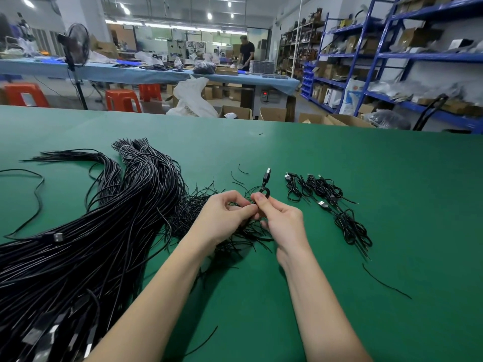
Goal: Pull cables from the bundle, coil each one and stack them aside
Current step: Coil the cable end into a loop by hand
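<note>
One cable (265, 190) is being pinched by the right hand (281, 222) and the left hand (224, 212) above the green worktop (339, 158), seemingly for coiling. The bundle (104, 218) is lying at left; coiled cables (326, 197) are being stacked at right, kept apart.

no text, label or number is clear enough to read anywhere here.

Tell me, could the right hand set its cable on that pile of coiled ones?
Probably yes: the right hand sits just beside the coiled cables, with only bare green table between.
</note>
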